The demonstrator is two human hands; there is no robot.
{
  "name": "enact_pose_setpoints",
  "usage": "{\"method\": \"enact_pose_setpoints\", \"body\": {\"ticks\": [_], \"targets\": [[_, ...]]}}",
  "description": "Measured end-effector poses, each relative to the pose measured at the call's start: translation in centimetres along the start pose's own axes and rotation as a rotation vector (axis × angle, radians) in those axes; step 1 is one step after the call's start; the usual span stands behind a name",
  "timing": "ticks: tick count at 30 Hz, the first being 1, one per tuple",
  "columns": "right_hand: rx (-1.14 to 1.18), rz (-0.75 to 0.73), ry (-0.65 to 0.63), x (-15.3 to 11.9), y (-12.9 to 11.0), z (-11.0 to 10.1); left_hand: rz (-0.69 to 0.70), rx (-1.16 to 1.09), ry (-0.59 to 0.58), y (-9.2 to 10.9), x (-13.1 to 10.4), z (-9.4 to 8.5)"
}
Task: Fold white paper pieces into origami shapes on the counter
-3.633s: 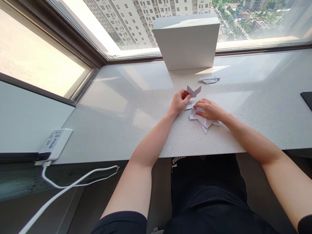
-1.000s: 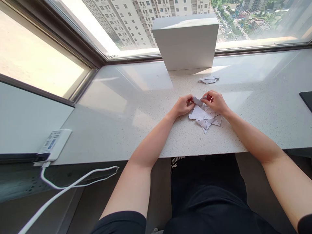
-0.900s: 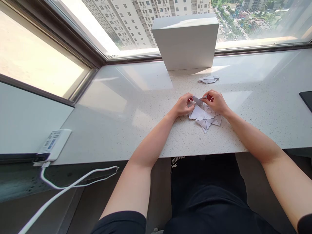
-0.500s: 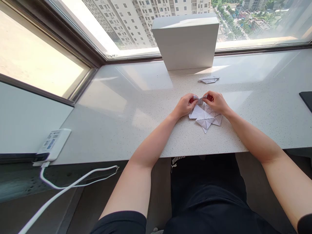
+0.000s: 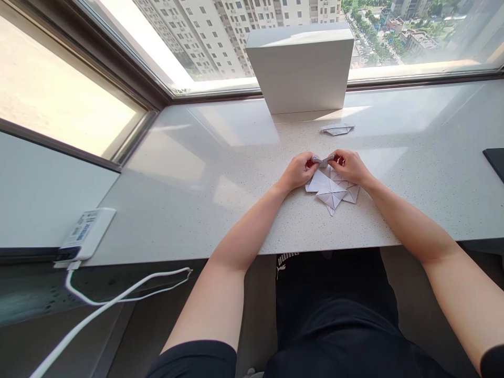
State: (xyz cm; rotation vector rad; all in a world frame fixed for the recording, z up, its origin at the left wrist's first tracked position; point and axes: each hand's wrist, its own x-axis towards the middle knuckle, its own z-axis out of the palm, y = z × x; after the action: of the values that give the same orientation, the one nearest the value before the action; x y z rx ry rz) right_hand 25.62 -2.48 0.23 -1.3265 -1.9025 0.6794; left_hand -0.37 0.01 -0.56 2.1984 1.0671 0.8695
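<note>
My left hand [image 5: 301, 170] pinches one side of a small folded paper piece [image 5: 323, 164], its fingers closed. On the other side of the same piece, my right hand [image 5: 349, 165] has its thumb and fingers pressed together. Just below both hands lie several creased white papers [image 5: 331, 193], overlapping on the pale speckled counter [image 5: 220, 210]. Farther off, a flat folded paper strip [image 5: 337, 129] rests by itself. My fingers hide part of the held piece.
A white box [image 5: 303, 79] stands at the back against the window. To the left, a white power bank [image 5: 92, 231] with a white cable [image 5: 102, 310] sits at the counter's edge. A dark flat object [image 5: 495, 160] lies at the far right.
Both hands stay in nearly the same spot on the folded paper. Only the fingers have shifted slightly.
</note>
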Motion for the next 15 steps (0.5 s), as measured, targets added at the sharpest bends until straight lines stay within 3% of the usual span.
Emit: {"method": "enact_pose_setpoints", "body": {"ticks": [6, 15], "targets": [[0.008, 0.005, -0.012, -0.02, 0.12, -0.04, -0.017, -0.011, 0.014, -0.07, -0.02, 0.05], [0.101, -0.079, 0.068, -0.17, -0.50, -0.20, -0.055, -0.284, 0.201, 0.47, -0.11, 0.82]]}}
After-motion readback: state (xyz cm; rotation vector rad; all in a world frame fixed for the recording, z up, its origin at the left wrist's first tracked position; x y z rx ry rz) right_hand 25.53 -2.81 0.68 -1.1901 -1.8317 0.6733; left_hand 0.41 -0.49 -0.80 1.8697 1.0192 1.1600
